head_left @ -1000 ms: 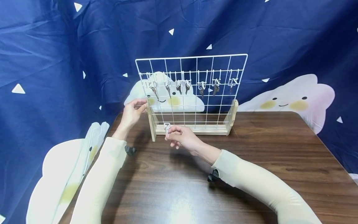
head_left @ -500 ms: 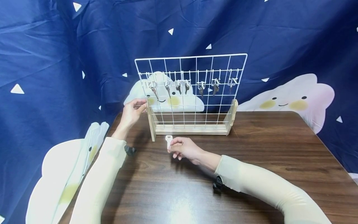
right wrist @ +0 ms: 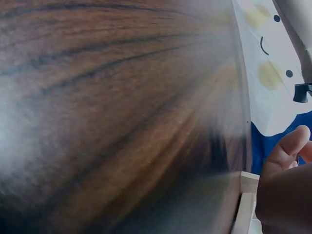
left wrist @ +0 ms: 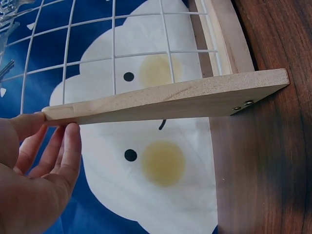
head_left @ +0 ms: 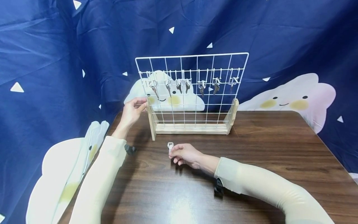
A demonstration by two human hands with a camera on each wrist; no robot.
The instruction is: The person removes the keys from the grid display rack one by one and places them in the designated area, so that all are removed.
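Observation:
A white wire grid rack (head_left: 195,113) stands on the table in wooden side supports. My left hand (head_left: 130,112) pinches the top of its left wooden support (head_left: 152,121); in the left wrist view the thumb and fingertips meet the narrow end of that wooden piece (left wrist: 165,100). My right hand (head_left: 186,155) pinches a silver key (head_left: 170,145) by its lower end, head upward, in front of the rack's base. Several keys, among them one at the left (head_left: 155,90) and one at the right (head_left: 216,89), hang from hooks on the grid.
The brown wooden table (head_left: 268,149) extends in front of the rack and to its right. Behind it hangs a blue curtain (head_left: 112,37) with clouds and white triangles. The rack's wooden base bar (head_left: 191,129) runs between the two supports.
My right hand has drawn back from the rack's base toward me with the key between its fingers. The left hand has stayed at the support.

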